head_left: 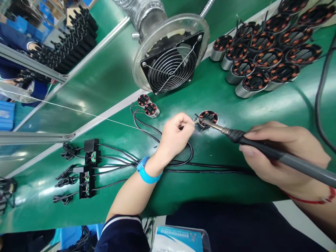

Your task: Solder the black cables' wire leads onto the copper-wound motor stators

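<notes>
A soldering iron (258,147) lies in the grip of my right hand (283,154), its tip on a motor stator (208,119) wound with copper coils. Just left of that stator, my left hand (177,136) is closed in a pinch, with thin wires at its fingertips. A black cable (191,150) loops by this hand and seems to lead to those wires. The exact joint under the iron's tip is too small to make out. Two more stators (151,110) stand to the left, with wires attached.
A round fume extractor with a fan grille (170,71) hangs behind the work. Several larger stators (254,84) stand in rows at the back right. Black control boxes (87,176) with cables lie on the green table (39,210) at left. A co-worker's hand (33,46) shows beyond the partition.
</notes>
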The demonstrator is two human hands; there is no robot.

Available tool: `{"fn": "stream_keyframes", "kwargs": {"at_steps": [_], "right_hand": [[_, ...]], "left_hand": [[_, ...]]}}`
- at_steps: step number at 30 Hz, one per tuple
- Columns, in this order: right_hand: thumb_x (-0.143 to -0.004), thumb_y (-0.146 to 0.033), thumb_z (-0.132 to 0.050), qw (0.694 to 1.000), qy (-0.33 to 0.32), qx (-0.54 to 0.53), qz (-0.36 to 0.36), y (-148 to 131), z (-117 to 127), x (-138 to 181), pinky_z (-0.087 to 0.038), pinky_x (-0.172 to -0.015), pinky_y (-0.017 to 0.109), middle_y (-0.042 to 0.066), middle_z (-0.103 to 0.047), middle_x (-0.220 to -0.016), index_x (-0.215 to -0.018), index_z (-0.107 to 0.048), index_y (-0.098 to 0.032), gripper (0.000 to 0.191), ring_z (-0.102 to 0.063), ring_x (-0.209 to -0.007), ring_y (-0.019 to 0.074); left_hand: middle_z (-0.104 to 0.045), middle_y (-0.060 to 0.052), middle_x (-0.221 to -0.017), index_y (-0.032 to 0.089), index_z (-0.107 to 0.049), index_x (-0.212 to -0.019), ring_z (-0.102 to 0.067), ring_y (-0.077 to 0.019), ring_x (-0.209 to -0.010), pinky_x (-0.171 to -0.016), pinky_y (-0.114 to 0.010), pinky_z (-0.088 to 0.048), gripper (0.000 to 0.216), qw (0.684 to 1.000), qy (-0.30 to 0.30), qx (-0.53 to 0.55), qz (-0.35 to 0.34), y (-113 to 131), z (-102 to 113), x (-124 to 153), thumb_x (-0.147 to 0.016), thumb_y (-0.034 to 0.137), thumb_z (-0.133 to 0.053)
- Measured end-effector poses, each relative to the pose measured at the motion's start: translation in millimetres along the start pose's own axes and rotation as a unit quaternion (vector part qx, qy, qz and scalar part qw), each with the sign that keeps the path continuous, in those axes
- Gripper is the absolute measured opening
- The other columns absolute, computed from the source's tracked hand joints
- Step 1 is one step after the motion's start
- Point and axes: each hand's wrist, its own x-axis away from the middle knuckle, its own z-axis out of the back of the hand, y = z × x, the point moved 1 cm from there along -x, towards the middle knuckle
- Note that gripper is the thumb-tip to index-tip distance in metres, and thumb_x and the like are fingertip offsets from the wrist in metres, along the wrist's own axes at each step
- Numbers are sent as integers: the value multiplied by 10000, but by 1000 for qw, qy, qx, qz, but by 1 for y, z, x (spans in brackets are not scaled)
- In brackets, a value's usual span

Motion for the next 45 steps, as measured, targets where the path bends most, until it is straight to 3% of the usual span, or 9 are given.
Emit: {"fn": "stream_keyframes", "kwargs": {"at_steps": [9,22,25,30,32,36,41,45], "right_hand": [[-907,-179,-656,997,-78,1,24,-3,8,-9,-496,-468,221,18,-620,-703,-1000,-575,-212,128,-616,-572,120],[-921,-192,-673,996,-80,19,29,-2,8,-6,-512,-522,235,19,-629,-742,-1031,-581,-212,145,-609,-615,121],[-938,-227,-686,993,-83,83,12,-6,10,-9,-564,-585,284,26,-698,-839,-1131,-610,-265,211,-659,-667,154],[-1001,-332,-619,984,-118,130,-16,-12,10,-28,-616,-705,294,9,-749,-1168,-1359,-584,-332,360,-754,-900,203],[-1021,-350,-573,982,-149,104,-43,-10,8,-38,-620,-696,289,2,-736,-1215,-1373,-576,-327,353,-757,-890,202],[-995,-291,-553,976,-190,46,-95,1,-8,-48,-604,-745,314,6,-744,-1101,-1304,-599,-290,312,-742,-885,210],[-904,-231,-576,979,-168,21,-116,12,-36,-43,-570,-854,432,20,-716,-1001,-1313,-534,-272,413,-703,-938,256],[-893,-161,-537,977,-163,27,-137,12,-44,-42,-547,-871,476,20,-698,-960,-1283,-526,-308,417,-676,-925,266]], "left_hand": [[-521,72,-564,175,-556,-619,-455,-60,-547,-561,-206,-354,183,1000,2,-6,-3,0,0,1,-752,49,-560],[-497,78,-550,181,-546,-628,-426,-56,-518,-528,-194,-347,165,1000,8,20,13,0,-1,0,-739,60,-557],[-500,77,-553,182,-546,-634,-425,-58,-519,-529,-195,-350,161,1000,7,19,18,0,-2,0,-740,62,-554],[-500,76,-556,184,-555,-644,-424,-61,-524,-544,-199,-359,147,1000,7,13,22,0,-1,-1,-751,83,-558],[-499,75,-556,184,-556,-645,-423,-63,-525,-544,-200,-357,142,1000,8,11,23,1,-1,-1,-757,97,-566],[-491,78,-549,184,-553,-642,-419,-64,-522,-542,-201,-351,143,1000,9,9,25,3,-1,-2,-754,95,-564],[-500,79,-564,180,-546,-642,-425,-62,-530,-554,-201,-358,148,1000,5,18,21,2,-1,-2,-750,80,-558],[-486,78,-562,178,-542,-648,-420,-62,-534,-557,-203,-357,155,1000,0,25,10,2,-1,-2,-769,82,-560]]}}
